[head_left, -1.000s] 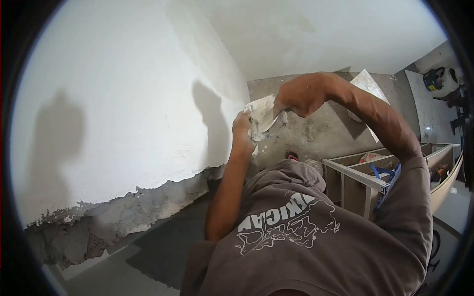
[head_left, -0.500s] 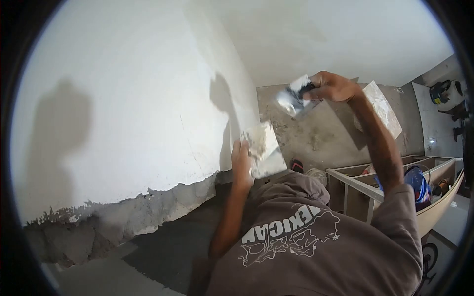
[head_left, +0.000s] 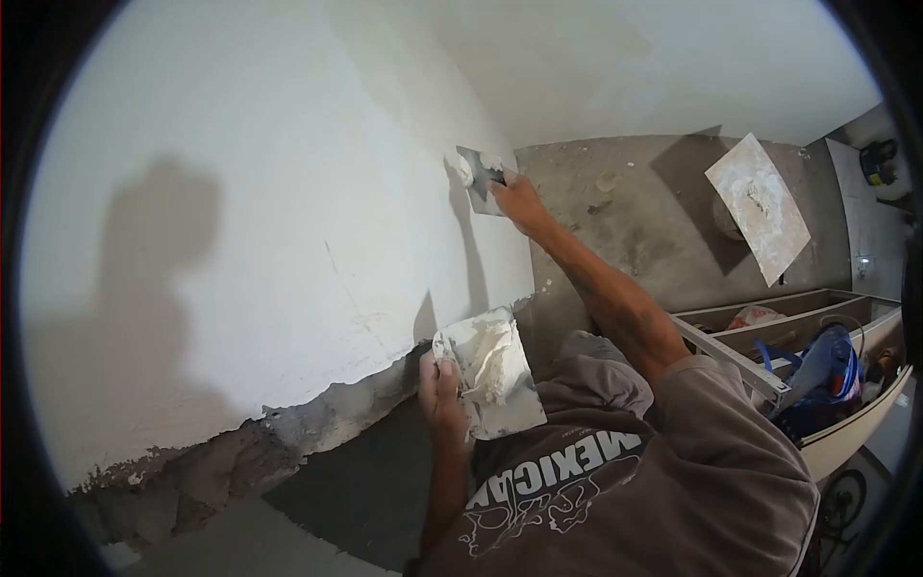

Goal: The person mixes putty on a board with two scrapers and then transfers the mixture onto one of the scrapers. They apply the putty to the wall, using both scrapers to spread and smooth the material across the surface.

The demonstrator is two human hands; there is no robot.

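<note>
While the left hand grips a flat plate by its left edge, white paste heaped from upper edge to centre, the right hand grasps a loaded blade by the wall — contact unclear. Advisable: shallow angle, even pressure — plate level.

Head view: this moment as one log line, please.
left hand: holding plate with paste | right hand: holding smeared scraper | wall: behind scraper, contact unclear
</note>
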